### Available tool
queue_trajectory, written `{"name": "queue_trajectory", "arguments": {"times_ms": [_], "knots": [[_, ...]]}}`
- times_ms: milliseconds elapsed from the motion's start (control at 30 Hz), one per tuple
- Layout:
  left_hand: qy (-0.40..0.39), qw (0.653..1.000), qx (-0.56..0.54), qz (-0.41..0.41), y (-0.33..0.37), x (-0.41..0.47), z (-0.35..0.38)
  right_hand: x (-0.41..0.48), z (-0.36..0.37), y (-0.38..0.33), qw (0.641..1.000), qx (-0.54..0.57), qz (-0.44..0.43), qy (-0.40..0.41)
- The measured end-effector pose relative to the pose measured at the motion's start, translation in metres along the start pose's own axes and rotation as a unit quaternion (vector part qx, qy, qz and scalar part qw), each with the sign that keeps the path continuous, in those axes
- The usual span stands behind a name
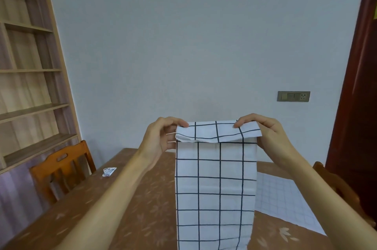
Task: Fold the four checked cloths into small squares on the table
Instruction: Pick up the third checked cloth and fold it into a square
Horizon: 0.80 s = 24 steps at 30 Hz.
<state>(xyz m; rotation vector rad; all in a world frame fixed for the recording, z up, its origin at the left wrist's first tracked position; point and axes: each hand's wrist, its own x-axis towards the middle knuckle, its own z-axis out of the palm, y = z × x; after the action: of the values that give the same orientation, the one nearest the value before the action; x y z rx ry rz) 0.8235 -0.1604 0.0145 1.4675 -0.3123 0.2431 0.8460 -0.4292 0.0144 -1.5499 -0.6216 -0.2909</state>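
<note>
My left hand (161,137) and right hand (265,133) pinch the top corners of the white, black-checked cotton cloth (216,188), which hangs limp, light and soft above the brown bench (142,198).

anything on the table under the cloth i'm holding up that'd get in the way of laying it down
Partly. The held cloth, pinched by the left hand and right hand, hangs beside a finer-checked cloth lying flat to its right. The table left of it looks bare; directly behind it is hidden.
</note>
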Motion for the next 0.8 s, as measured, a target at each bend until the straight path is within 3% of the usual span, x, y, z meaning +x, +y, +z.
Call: {"name": "queue_trajectory", "arguments": {"times_ms": [200,267,400,533,667,800], "knots": [[0.044,0.995,0.073,0.051,-0.012,-0.001,-0.007,-0.001,0.001,0.004,0.990,0.105,0.087,-0.025],[0.047,0.993,0.079,0.073,-0.012,-0.003,-0.009,-0.001,0.002,0.010,0.988,0.079,0.133,-0.028],[0.047,0.991,0.090,0.088,-0.015,-0.006,-0.006,-0.011,0.009,0.013,0.989,-0.072,0.117,-0.051],[0.057,0.992,0.092,0.069,-0.019,-0.008,-0.009,-0.016,0.014,0.012,0.994,-0.036,0.097,-0.025],[-0.002,0.998,0.066,0.023,-0.027,-0.012,-0.011,-0.014,0.014,0.019,0.996,-0.011,0.092,0.001],[-0.044,0.991,0.124,0.010,-0.033,-0.014,-0.014,-0.013,0.013,0.023,0.998,-0.020,0.059,0.014]]}}
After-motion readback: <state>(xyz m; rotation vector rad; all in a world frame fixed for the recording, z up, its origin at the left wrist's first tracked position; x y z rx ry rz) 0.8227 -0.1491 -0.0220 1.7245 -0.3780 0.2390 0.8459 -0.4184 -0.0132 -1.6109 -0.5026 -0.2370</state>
